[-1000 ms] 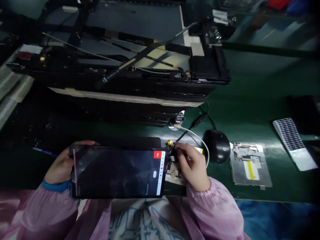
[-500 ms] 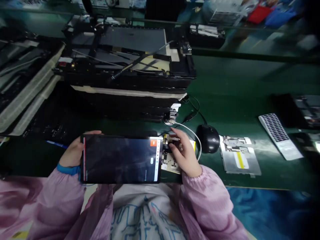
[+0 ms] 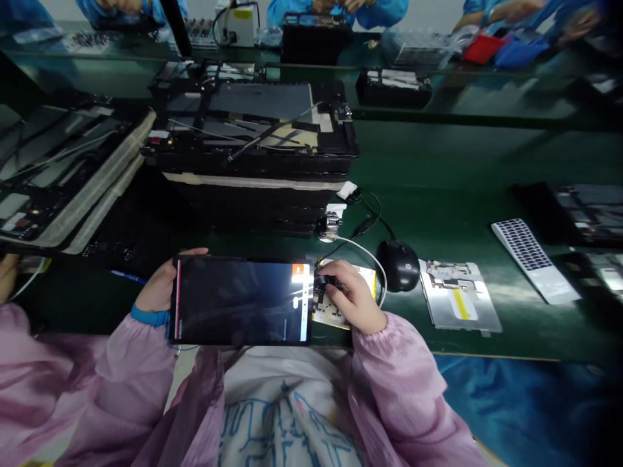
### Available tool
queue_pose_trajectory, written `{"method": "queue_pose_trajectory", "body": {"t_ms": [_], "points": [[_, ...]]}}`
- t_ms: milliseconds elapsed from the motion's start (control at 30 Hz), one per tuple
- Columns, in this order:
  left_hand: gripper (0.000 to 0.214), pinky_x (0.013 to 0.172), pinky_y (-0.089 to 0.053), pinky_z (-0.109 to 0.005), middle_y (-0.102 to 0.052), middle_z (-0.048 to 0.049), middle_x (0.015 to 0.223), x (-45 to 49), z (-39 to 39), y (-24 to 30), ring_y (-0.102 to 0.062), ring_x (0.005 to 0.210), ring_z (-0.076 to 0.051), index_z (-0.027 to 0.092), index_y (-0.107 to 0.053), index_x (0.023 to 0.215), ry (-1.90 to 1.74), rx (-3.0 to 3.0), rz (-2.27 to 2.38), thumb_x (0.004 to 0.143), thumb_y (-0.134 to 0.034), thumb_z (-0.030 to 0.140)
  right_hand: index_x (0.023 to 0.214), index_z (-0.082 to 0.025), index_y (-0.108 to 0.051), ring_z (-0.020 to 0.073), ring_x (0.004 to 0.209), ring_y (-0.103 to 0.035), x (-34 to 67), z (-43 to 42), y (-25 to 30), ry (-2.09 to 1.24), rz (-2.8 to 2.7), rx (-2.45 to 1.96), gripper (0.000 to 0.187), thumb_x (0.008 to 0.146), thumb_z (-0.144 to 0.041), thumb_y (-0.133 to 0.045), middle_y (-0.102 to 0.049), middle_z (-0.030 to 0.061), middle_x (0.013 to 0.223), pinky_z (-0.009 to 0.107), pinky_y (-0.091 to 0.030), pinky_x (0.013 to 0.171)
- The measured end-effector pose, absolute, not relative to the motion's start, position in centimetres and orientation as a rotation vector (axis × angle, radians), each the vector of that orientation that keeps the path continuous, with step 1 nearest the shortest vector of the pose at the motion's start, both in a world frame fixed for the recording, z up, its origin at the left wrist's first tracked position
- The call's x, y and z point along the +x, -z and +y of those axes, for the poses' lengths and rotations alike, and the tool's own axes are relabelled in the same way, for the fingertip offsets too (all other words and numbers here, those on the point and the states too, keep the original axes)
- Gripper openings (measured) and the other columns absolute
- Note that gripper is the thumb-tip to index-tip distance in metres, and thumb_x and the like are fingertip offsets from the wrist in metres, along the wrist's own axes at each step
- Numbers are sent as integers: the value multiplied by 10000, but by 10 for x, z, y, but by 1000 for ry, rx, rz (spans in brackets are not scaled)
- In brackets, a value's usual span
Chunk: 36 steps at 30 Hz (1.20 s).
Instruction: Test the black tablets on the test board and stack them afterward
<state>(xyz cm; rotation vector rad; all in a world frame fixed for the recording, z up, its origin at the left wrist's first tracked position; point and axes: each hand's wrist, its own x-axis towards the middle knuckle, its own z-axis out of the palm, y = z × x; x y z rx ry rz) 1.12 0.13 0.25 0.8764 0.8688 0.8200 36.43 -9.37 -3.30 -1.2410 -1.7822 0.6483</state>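
A tablet screen (image 3: pixel 238 301), mostly dark with a white strip and an orange patch at its right side, lies sideways in front of me. My left hand (image 3: pixel 159 285), with a blue band at the wrist, grips its left edge. Just past the right edge is a circuit board (image 3: pixel 333 311) with yellow borders. Over that board my right hand (image 3: pixel 354 295) bends its fingers together at a dark connector or flex cable; what is between the fingertips is hidden. A white cable (image 3: pixel 372 256) curves behind this hand from a small metal counter-like device (image 3: pixel 331 222).
Stacked tablet housings (image 3: pixel 253 149) rise behind the screen, with more housings (image 3: pixel 73 175) at left. To the right are a black mouse (image 3: pixel 399 264), a metal plate with a board (image 3: pixel 462 298) and a perforated white sheet (image 3: pixel 535 259). Other people's hands (image 3: pixel 341 5) work across the bench.
My view has tilted up and shifted, showing more of the people opposite. The fingers of my right hand have drawn closer together over the board. My left hand keeps hold of the tablet screen.
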Motion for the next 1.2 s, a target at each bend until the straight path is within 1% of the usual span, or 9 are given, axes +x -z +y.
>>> {"method": "queue_pose_trajectory", "body": {"t_ms": [133, 433, 767, 867, 933, 1000, 1067, 1133, 1200], "points": [[614, 706, -579, -296, -748, -73, 923, 12, 0, -5, -705, 785, -221, 175, -698, 1074, -811, 869, 927, 583, -794, 531, 1017, -211, -561, 223, 910, -553, 364, -94, 33, -644, -1802, -1210, 208, 835, -166, -472, -597, 70, 934, 400, -465, 792], [610, 725, -575, -274, -745, -76, 966, 7, 2, 4, -708, 813, -206, 128, -634, 1166, -809, 903, 768, 694, -735, 502, 1005, -213, -562, 225, 866, -560, 364, -96, 31, -630, -1809, -1224, 187, 827, -209, -508, -596, 66, 900, 392, -467, 755], [629, 729, -567, -277, -746, -73, 943, 8, 2, 2, -705, 810, -204, 136, -633, 1165, -803, 925, 783, 695, -708, 548, 1029, -213, -555, 240, 905, -545, 364, -96, 29, -574, -1838, -1196, 204, 829, -249, -529, -596, 75, 928, 418, -464, 788], [624, 719, -570, -279, -747, -65, 921, 9, 1, 0, -705, 781, -200, 140, -641, 1152, -807, 912, 818, 687, -713, 550, 1065, -212, -546, 246, 922, -542, 364, -97, 29, -558, -1851, -1213, 248, 822, -256, -534, -586, 83, 951, 430, -466, 801], [623, 712, -572, -280, -748, -63, 913, 10, 1, -1, -706, 769, -199, 144, -646, 1144, -803, 903, 830, 679, -718, 553, 1155, -215, -504, 269, 993, -530, 361, -101, 26, -497, -1863, -1236, 359, 808, -295, -549, -560, 104, 1045, 465, -455, 846], [631, 709, -574, -283, -749, -69, 913, 11, 1, -1, -708, 771, -205, 141, -649, 1135, -806, 899, 833, 667, -724, 558, 1258, -227, -428, 316, 1130, -474, 353, -110, 23, -401, -1906, -1243, 519, 778, -357, -578, -499, 131, 1187, 540, -394, 941], [638, 711, -576, -288, -750, -75, 917, 12, 1, -2, -711, 777, -210, 136, -650, 1131, -813, 897, 832, 660, -729, 560, 1322, -243, -354, 364, 1261, -366, 341, -122, 21, -322, -1985, -1244, 647, 742, -397, -599, -420, 142, 1305, 619, -273, 1029], [639, 712, -577, -288, -751, -75, 920, 13, 0, -2, -712, 777, -211, 134, -651, 1128, -813, 896, 832, 656, -734, 556, 1343, -253, -317, 393, 1338, -255, 330, -134, 22, -288, -2060, -1280, 696, 723, -384, -603, -363, 143, 1368, 669, -166, 1058], [630, 710, -577, -283, -752, -69, 916, 13, 0, -3, -711, 776, -208, 135, -652, 1125, -814, 897, 839, 659, -734, 551, 1354, -252, -296, 409, 1370, -179, 321, -143, 25, -282, -2087, -1347, 716, 714, -350, -599, -323, 149, 1399, 697, -122, 1053]]}}
